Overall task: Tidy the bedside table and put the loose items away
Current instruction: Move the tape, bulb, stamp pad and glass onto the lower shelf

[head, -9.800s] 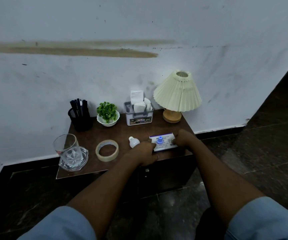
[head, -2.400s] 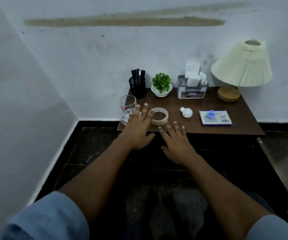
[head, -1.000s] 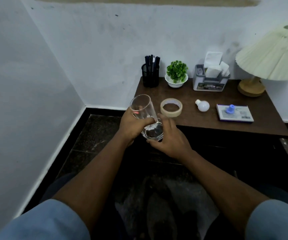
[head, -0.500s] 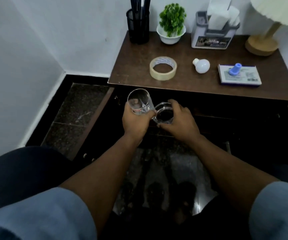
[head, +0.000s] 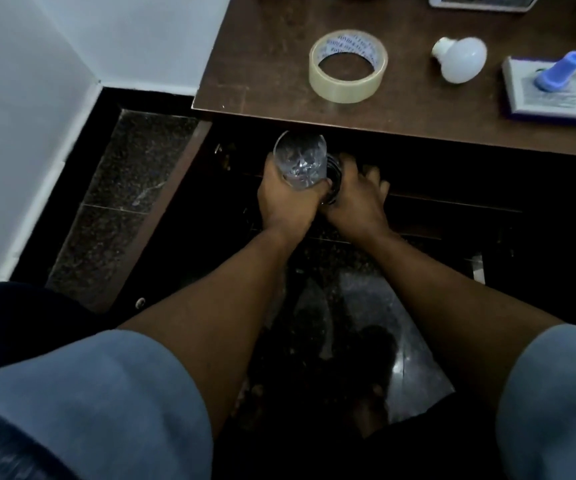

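Observation:
My left hand (head: 285, 202) grips a clear drinking glass (head: 301, 163) just below the front edge of the brown bedside table (head: 262, 64), at the dark open cabinet underneath. Pressed against it, my right hand (head: 357, 202) holds a small glass dish (head: 333, 183), mostly hidden between the two hands, with its fingers reaching into the cabinet's darkness. On the tabletop lie a roll of clear tape (head: 348, 84), a white light bulb (head: 461, 62) and a flat white box (head: 556, 98) with a blue cap (head: 558, 71) on it.
The cabinet's door (head: 162, 216) stands swung open at the left, over the dark speckled floor (head: 124, 174). A white wall (head: 20, 98) closes the left side. The cabinet's inside is too dark to make out.
Both hands have moved forward and lower with the glass and the dish, from in front of the table to the cabinet opening under its edge. The view has tilted further down.

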### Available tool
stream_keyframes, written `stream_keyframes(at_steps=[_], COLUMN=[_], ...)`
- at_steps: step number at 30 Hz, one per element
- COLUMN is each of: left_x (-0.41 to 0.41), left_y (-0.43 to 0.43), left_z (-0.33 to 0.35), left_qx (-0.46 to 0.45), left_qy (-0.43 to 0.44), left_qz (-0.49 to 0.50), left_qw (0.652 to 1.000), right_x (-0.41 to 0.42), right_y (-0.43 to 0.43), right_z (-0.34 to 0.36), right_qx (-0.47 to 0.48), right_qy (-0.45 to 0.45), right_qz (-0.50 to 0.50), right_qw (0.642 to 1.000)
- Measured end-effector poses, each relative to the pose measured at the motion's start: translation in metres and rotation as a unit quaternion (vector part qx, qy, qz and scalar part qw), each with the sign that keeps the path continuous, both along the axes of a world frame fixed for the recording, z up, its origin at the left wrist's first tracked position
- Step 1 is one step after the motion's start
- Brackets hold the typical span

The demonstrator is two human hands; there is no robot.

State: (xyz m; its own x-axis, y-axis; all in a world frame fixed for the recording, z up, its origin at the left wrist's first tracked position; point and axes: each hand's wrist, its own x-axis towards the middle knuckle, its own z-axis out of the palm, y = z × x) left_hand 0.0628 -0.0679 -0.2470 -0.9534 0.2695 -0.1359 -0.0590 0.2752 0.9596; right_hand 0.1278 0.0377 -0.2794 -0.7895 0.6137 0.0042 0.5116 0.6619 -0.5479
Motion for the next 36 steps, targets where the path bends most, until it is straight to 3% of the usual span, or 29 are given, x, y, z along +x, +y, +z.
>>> stream_keyframes(at_steps=[10, 17, 21, 23, 27, 32, 36], left_x=[-0.045, -0.082, -0.1, -0.1, -0.096, -0.09, -0.065], left_y=[0.006, 0.022, 0.023, 0.026, 0.03, 0.022, 0.012], left_z=[-0.009, -0.011, -0.014, -0.009, -0.005, 0.003, 0.01], left_qx=[-0.127, -0.094, -0.136, -0.199, -0.175, -0.187, -0.133], left_qy=[0.064, -0.001, -0.077, -0.027, -0.008, -0.06, -0.067], left_qz=[-0.023, 0.008, -0.024, -0.067, -0.064, -0.091, -0.067], left_qw=[0.99, 0.996, 0.987, 0.977, 0.982, 0.976, 0.987], right_x=[-0.054, -0.087, -0.108, -0.115, -0.119, -0.103, -0.063], right_y=[0.005, 0.005, 0.006, 0.007, 0.01, 0.01, -0.006], right_z=[-0.015, -0.011, -0.016, -0.018, -0.016, -0.005, 0.009], right_qx=[-0.059, -0.085, -0.1, -0.102, -0.127, -0.188, -0.152], right_qy=[-0.045, -0.036, -0.072, -0.109, -0.143, -0.127, -0.009], right_qz=[0.011, 0.002, 0.003, -0.001, -0.008, 0.012, -0.015], right_qw=[0.997, 0.996, 0.992, 0.989, 0.982, 0.974, 0.988])
